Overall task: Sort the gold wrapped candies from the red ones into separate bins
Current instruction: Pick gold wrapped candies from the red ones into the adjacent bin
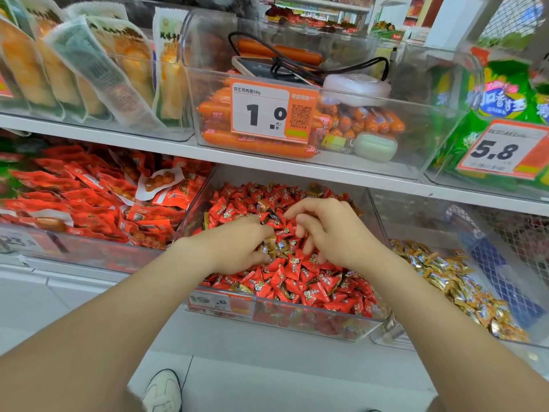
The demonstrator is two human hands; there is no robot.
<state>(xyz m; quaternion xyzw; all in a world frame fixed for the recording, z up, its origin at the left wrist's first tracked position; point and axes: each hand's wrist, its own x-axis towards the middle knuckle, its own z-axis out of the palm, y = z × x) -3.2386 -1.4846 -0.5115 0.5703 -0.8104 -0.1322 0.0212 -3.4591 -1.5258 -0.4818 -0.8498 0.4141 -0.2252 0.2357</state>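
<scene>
Shelf edge (267, 169) overhangs the candy bin's (297, 321) rear; its front top is open.

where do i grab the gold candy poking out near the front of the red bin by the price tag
Take the gold candy by its exposed near edge, as the grip, coming from above and the front. It seems to lie flat, partly buried under red candies, so its far side is covered.
</scene>
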